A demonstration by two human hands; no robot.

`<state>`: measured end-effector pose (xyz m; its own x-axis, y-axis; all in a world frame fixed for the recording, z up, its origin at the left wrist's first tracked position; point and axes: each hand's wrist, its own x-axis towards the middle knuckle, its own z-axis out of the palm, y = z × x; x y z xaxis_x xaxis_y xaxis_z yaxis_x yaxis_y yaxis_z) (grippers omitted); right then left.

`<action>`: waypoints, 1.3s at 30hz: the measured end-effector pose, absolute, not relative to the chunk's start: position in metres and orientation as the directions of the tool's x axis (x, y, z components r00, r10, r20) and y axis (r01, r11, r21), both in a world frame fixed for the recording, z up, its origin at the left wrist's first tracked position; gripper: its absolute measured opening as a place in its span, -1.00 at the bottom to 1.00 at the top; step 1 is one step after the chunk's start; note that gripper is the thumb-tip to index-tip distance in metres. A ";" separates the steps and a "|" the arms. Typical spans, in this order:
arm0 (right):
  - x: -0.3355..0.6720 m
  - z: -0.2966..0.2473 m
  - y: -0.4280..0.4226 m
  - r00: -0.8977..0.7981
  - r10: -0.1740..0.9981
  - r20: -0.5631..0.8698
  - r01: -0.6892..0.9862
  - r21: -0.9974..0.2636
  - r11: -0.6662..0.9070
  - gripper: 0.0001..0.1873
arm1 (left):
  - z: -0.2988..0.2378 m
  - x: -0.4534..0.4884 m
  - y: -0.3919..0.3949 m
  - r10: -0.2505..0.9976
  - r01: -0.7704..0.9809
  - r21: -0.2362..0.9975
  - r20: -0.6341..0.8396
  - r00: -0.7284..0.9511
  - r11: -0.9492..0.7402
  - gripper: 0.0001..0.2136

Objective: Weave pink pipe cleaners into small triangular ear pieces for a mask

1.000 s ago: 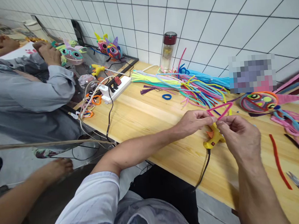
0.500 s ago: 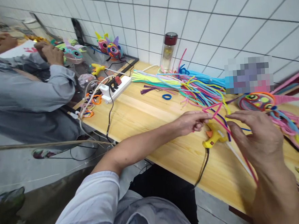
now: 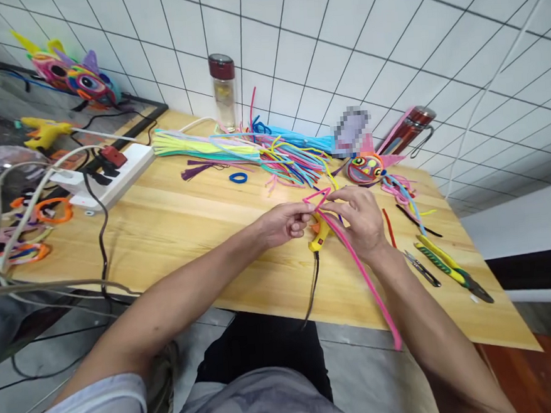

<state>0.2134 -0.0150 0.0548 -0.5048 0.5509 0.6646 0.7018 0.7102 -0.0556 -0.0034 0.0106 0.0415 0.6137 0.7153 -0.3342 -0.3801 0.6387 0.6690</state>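
My left hand (image 3: pixel 283 223) is closed, its thumb and fingertips pinching a bright pink pipe cleaner (image 3: pixel 362 269). The pipe cleaner is bent into a small triangle at its top, and its long tail slants down past the table's front edge. My right hand (image 3: pixel 362 220) is at the triangle's right side, fingers curled and fingertips on the pink stem. Beneath both hands lies a yellow glue gun (image 3: pixel 319 236), partly hidden, with its black cord running toward me.
Behind my hands lies a heap of coloured pipe cleaners (image 3: pixel 253 151), with a blue ring (image 3: pixel 238 177) before it. A glass bottle (image 3: pixel 224 93) stands by the wall. Rightward are a decorated fish (image 3: pixel 365 170), a utility knife (image 3: pixel 422 268) and pliers (image 3: pixel 454 269). A power strip (image 3: pixel 117 176) sits left.
My view has swung to the right, bringing the pliers and the table's right end into sight. My right hand has closed in from apart onto the pipe cleaner's bent end.
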 end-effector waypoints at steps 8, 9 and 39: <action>0.213 0.039 -0.008 -0.513 0.512 0.689 0.660 -0.065 0.748 -0.86 | 0.040 -0.004 0.011 0.670 -0.339 0.650 -0.363 0.647 0.680 -0.83; 0.213 0.038 -0.007 -0.512 0.500 0.698 0.652 -0.063 0.756 -0.87 | 0.039 -0.004 0.011 0.663 -0.337 0.646 -0.360 0.657 0.685 -0.83; 0.197 0.035 -0.015 -0.098 0.989 0.107 0.283 -0.950 0.131 -0.62 | 0.041 -0.010 0.005 0.866 -0.073 0.992 -0.051 0.497 0.100 -0.73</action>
<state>0.1966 -0.0151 0.0351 -0.0975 0.9894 0.1071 0.2833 0.1308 -0.9501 -0.0101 0.0049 0.0410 0.4975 0.8660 -0.0507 -0.0728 0.0999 0.9923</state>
